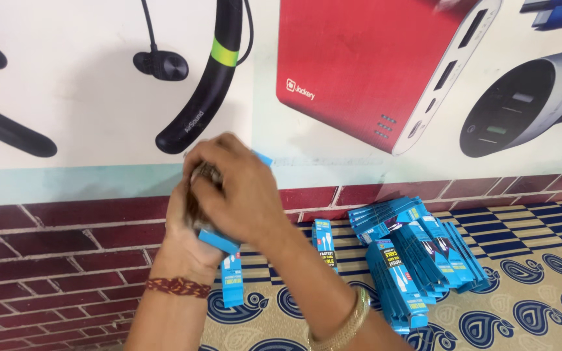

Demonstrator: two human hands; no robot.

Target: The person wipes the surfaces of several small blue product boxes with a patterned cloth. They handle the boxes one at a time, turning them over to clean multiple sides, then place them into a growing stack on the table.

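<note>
Hands closed around a small blue box, up in front of the wall.

We see our right hand (pixel 239 188) on top, fingers curled and pressed over the blue box (pixel 219 241), and our left hand (pixel 187 224) cupped under it, so the box sits squeezed between both palms with only a blue corner poking out below. Just under the hands, two more blue boxes (pixel 232 288) stand against the red brick wall (pixel 53 260). Farther to the right, a big pile of blue boxes (pixel 411 253) leans on the patterned cloth (pixel 535 286). Above hangs a poster (pixel 372 71) of gadgets.
</note>
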